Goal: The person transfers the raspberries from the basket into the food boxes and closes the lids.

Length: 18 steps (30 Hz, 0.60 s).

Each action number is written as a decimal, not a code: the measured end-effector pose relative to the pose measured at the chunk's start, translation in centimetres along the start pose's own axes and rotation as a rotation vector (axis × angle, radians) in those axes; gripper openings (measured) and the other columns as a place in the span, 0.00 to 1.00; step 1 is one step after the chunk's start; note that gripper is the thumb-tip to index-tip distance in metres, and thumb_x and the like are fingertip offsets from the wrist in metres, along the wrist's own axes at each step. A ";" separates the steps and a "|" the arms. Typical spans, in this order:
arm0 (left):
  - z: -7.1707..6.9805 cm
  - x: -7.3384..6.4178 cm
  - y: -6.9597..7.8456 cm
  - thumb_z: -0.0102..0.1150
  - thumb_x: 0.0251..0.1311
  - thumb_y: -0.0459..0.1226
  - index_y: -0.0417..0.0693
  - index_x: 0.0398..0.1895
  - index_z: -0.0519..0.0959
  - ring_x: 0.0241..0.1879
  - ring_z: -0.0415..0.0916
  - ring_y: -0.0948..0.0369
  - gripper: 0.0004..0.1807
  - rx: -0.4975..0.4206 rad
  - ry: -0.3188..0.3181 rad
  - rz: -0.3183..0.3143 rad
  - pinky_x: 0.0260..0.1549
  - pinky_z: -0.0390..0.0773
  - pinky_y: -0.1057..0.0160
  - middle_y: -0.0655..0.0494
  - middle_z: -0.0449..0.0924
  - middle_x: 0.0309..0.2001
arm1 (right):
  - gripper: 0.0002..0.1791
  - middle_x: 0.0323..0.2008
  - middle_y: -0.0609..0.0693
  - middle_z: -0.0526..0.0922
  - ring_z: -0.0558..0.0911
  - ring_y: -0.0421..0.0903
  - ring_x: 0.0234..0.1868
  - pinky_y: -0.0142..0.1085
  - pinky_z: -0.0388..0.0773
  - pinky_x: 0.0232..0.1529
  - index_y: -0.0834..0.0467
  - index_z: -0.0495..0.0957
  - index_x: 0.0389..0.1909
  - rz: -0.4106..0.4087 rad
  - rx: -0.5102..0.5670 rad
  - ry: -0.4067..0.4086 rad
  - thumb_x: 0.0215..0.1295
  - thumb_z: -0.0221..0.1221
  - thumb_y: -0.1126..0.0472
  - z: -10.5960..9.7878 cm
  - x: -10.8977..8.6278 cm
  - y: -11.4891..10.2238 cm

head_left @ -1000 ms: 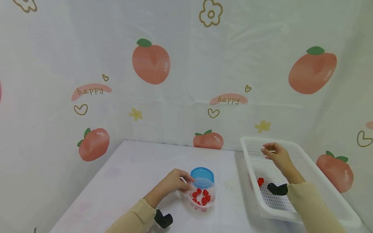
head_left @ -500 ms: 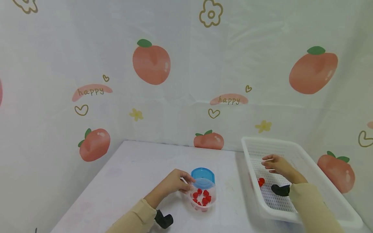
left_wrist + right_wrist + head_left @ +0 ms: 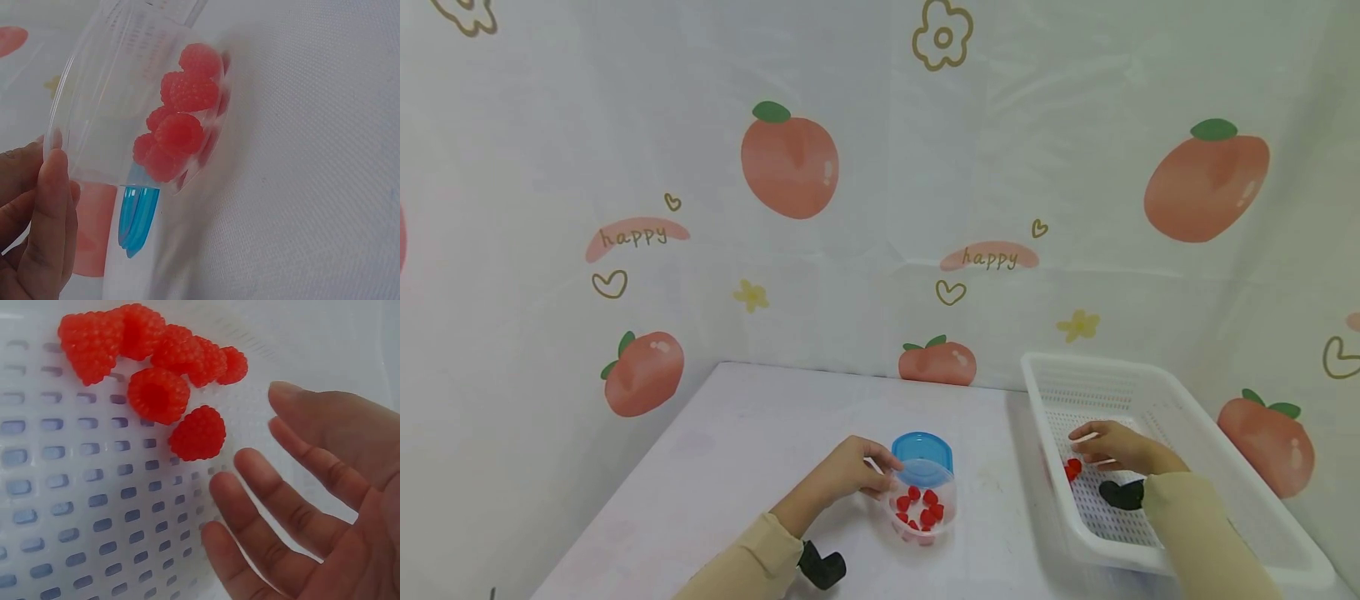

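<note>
My left hand (image 3: 853, 467) pinches the rim of a clear plastic tub (image 3: 94, 112) between thumb and fingers. Several red raspberries (image 3: 181, 134) lie in the bottom of that tub, which stands on the white table. Inside the white basket (image 3: 1052, 500) at the right, my right hand (image 3: 1120, 447) hovers low with its fingers spread and nothing held. Close in front of those fingertips, in the right wrist view, a single raspberry (image 3: 198, 434) sits on the slotted floor. More raspberries (image 3: 169, 350) cluster behind it along the basket wall.
Just behind the tub is a translucent blue lid (image 3: 917, 447) on the table (image 3: 775, 400). Black wrist straps (image 3: 822, 567) show below both sleeves. A printed cloth (image 3: 850, 275) with fruit drawings hangs behind the table.
My right hand has come down and nearer inside the basket, closer to the raspberries. My left hand and the tub have stayed in place.
</note>
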<state>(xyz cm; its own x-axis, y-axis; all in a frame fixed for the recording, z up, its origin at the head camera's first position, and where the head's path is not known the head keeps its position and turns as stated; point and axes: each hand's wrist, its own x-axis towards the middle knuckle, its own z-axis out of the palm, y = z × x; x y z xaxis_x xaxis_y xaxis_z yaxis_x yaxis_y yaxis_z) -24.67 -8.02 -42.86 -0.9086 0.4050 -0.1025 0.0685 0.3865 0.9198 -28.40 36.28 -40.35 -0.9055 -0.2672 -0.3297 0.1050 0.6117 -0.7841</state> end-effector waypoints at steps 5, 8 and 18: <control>0.0 0.1 0.0 0.69 0.51 0.30 0.38 0.40 0.85 0.25 0.77 0.61 0.11 -0.003 0.001 -0.004 0.28 0.84 0.65 0.54 0.79 0.29 | 0.22 0.38 0.50 0.81 0.78 0.45 0.41 0.44 0.80 0.48 0.74 0.68 0.54 0.069 0.004 -0.021 0.66 0.55 0.62 0.4 0.0 0.0; 0.0 0.1 0.0 0.69 0.52 0.30 0.38 0.40 0.85 0.25 0.77 0.62 0.11 -0.005 0.001 -0.010 0.28 0.84 0.65 0.54 0.79 0.29 | 0.22 0.36 0.49 0.80 0.78 0.45 0.40 0.42 0.79 0.46 0.74 0.68 0.53 0.086 -0.002 -0.021 0.65 0.56 0.63 0.6 0.0 -0.1; 0.1 -0.3 0.3 0.68 0.53 0.29 0.38 0.41 0.84 0.25 0.76 0.61 0.11 -0.007 0.004 -0.004 0.28 0.84 0.64 0.53 0.78 0.29 | 0.21 0.36 0.49 0.80 0.77 0.46 0.40 0.40 0.76 0.42 0.72 0.70 0.53 0.122 -0.037 -0.029 0.59 0.55 0.67 0.8 0.8 0.7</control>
<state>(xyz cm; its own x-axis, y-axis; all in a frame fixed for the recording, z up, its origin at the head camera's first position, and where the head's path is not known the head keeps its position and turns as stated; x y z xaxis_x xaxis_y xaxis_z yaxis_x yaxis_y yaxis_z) -24.31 -7.93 -42.56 -0.9103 0.4004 -0.1048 0.0618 0.3820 0.9221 -28.67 35.85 -41.56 -0.8748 -0.2103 -0.4364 0.1975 0.6678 -0.7177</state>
